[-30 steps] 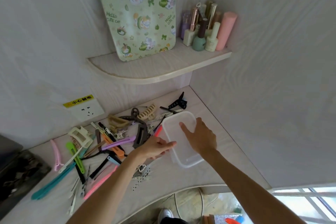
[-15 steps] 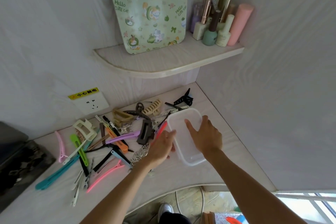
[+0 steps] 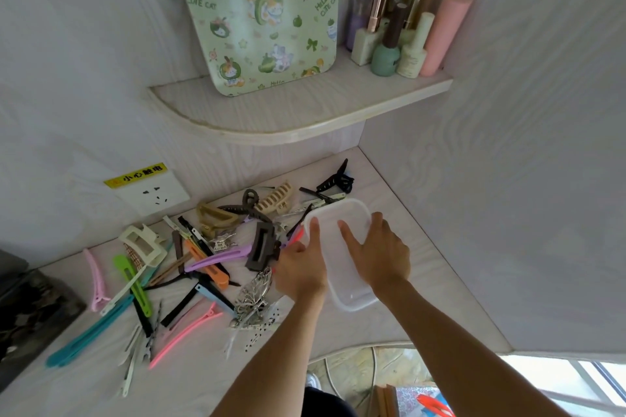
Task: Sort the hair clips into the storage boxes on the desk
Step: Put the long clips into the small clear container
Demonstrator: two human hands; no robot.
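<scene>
A clear plastic storage box stands on the desk near the right wall. My left hand grips its left rim, thumb up along the edge. My right hand lies over its right side, fingers spread across the top. Left of the box a pile of hair clips spreads over the desk: a dark brown claw clip, a beige claw clip, a purple clip, a pink clip, a green clip, a teal clip, silver butterfly clips.
A curved corner shelf overhangs the desk, carrying a green patterned board and nail polish bottles. A wall socket sits behind the clips. A dark object lies at the far left. The desk's curved front edge runs below the box.
My left hand has shifted right from beside the box onto its left rim. My right hand stays on the box. The camera has moved closer.
</scene>
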